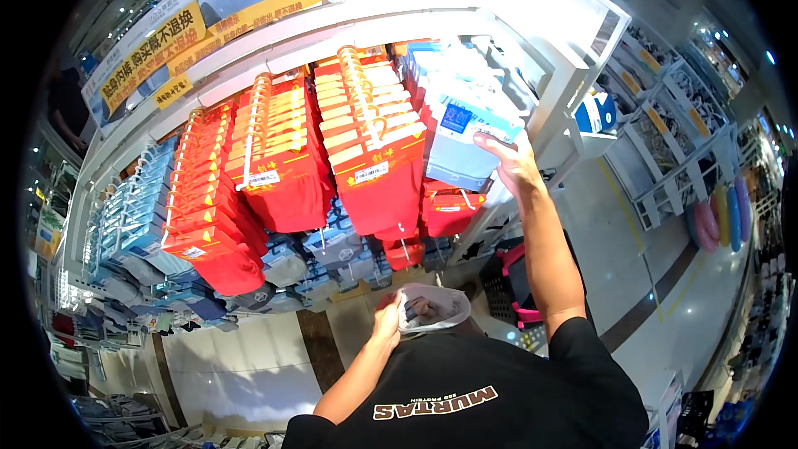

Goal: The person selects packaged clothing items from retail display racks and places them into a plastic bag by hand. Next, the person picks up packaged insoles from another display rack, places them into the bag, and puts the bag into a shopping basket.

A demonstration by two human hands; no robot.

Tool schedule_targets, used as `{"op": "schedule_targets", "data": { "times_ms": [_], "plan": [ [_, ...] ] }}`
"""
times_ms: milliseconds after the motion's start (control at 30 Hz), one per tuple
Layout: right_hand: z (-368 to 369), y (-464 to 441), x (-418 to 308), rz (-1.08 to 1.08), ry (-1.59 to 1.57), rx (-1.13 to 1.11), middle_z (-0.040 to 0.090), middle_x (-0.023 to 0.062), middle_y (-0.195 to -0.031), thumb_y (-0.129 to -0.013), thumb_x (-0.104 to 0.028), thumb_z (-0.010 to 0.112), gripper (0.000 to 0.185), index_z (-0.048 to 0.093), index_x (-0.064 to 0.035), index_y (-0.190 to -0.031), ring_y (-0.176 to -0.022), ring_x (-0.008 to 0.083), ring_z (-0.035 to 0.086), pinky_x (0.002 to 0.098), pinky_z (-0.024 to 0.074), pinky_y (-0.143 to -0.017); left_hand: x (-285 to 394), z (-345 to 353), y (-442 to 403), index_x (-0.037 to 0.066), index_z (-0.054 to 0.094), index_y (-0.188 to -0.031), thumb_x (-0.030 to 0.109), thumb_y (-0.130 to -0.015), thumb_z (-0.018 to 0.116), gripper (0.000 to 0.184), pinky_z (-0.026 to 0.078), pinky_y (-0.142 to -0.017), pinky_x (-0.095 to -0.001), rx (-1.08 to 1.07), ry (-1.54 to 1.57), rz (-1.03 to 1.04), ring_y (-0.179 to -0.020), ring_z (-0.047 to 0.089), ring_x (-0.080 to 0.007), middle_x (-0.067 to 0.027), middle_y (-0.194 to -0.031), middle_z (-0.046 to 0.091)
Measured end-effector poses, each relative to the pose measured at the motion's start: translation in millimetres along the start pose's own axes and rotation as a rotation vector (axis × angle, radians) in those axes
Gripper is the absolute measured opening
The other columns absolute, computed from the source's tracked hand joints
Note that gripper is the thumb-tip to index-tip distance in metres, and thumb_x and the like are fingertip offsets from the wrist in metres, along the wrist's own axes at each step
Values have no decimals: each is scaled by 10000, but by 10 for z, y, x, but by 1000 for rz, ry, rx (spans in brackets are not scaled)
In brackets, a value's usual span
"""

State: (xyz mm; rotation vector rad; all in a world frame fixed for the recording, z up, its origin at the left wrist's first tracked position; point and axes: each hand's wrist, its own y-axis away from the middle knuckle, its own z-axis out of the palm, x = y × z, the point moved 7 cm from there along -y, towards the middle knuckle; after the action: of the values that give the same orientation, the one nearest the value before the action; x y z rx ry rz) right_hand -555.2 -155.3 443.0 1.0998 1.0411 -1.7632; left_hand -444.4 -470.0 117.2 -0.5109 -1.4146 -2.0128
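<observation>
- Pinching a light-blue pack [457, 145] by its right edge, the right hand [514, 162] has its thumb laid over the front; its other fingers are mostly hidden behind.
- The pack is at the right end of a white rack [569, 87], in front of other blue packs [428, 58]; it sits just beside the hanging red packs [378, 195].
- The left hand [387, 316] is closed on the left rim of a translucent plastic bag [457, 309]; the bag's mouth gapes upward, with something inside too unclear to name.
- Red packs hang in rows from hooks, the pale-blue packs [145, 216] farther left; grey-blue packs [332, 248] hang below.
- Yellow signs [158, 54] run along the rack's top at the left.
- Below the right forearm stands a dark basket [501, 287] with pink trim, on the floor [241, 370]; a black shirt [515, 374] fills the bottom.
</observation>
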Motion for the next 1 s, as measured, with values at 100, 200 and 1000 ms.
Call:
{"op": "schedule_targets", "data": {
  "times_ms": [100,200,1000],
  "plan": [
    [-88,65,8,53,-16,82,634,106,-1103,-747,33,714,561,486,13,-1260,-1045,209,604,326,458,-945,-22,-45,-60,72,631,-881,183,-936,629,124,463,-631,-283,13,-2,39,-719,573,-108,-15,-816,617],
    [-237,146,40,52,-57,91,606,139,-1116,-727,36,717,633,426,12,-1288,-1037,248,616,355,495,-925,-44,-73,-138,51,639,-917,165,-935,626,116,473,-671,-283,37,28,118,-766,589,-115,-25,-857,633],
    [-654,931,70,-26,42,-206,658,71,-1059,-529,-100,793,687,601,-5,-1183,-980,202,626,316,510,-825,101,187,32,79,641,-1046,304,-972,569,247,491,-584,-296,-99,-136,-101,-700,594,-140,-26,-864,633]
  ]
}}
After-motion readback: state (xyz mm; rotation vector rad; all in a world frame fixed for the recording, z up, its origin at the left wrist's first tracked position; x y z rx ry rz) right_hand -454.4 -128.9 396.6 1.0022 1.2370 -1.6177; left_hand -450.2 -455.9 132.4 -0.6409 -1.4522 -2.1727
